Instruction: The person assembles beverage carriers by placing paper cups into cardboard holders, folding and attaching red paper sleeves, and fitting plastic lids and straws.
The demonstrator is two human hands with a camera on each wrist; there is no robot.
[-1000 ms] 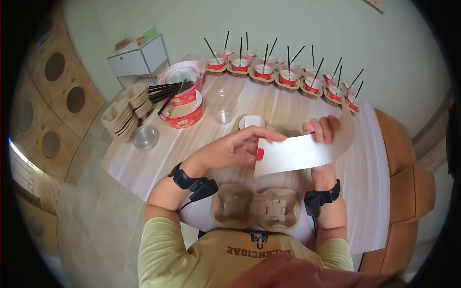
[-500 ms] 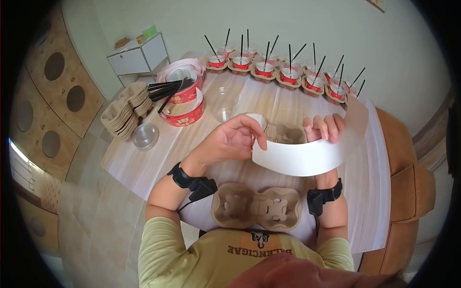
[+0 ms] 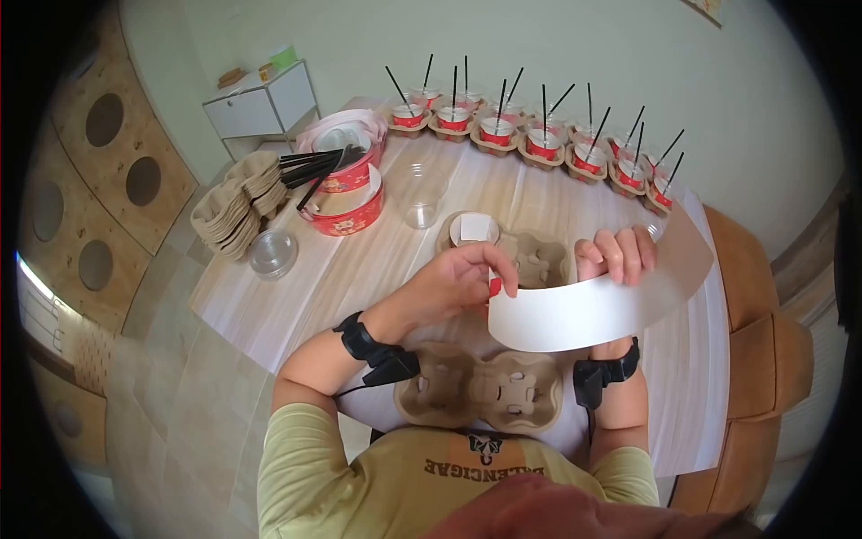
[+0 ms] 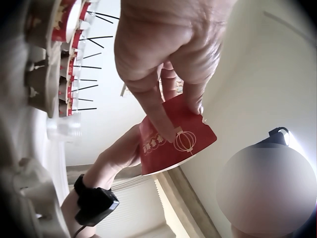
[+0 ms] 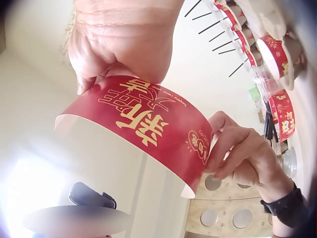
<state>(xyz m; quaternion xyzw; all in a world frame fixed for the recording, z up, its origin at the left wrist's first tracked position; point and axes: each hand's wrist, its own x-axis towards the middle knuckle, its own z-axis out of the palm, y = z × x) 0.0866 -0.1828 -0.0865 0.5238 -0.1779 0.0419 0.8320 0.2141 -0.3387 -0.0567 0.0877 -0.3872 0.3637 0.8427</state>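
A curved paper strip [image 3: 575, 314] is held up between both hands, its white side toward the head camera. The left hand [image 3: 453, 283] pinches its left end between thumb and fingers. Curled over the upper edge farther right are the fingers of the right hand [image 3: 618, 256]. From the left wrist, the strip's red side [image 4: 171, 144] shows a gold lantern under the left hand [image 4: 168, 44]. Large gold characters cover the red strip [image 5: 143, 119] in the right wrist view, with the right hand [image 5: 124, 42] above and the left hand [image 5: 242, 151] at the other end.
Two-pocket carriers lie nearer the body [image 3: 521, 395] and behind the hands [image 3: 543, 256]. Cups with black straws [image 3: 543, 142] line the far edge. Red tubs [image 3: 348, 216], stacked carriers [image 3: 224, 220] and clear lids [image 3: 273, 254] stand left; a clear cup [image 3: 420, 211] lies mid-table.
Both hands have shifted slightly right and down since half a second ago. The strip's free end has swung farther right, and its left end now shows a bit of red.
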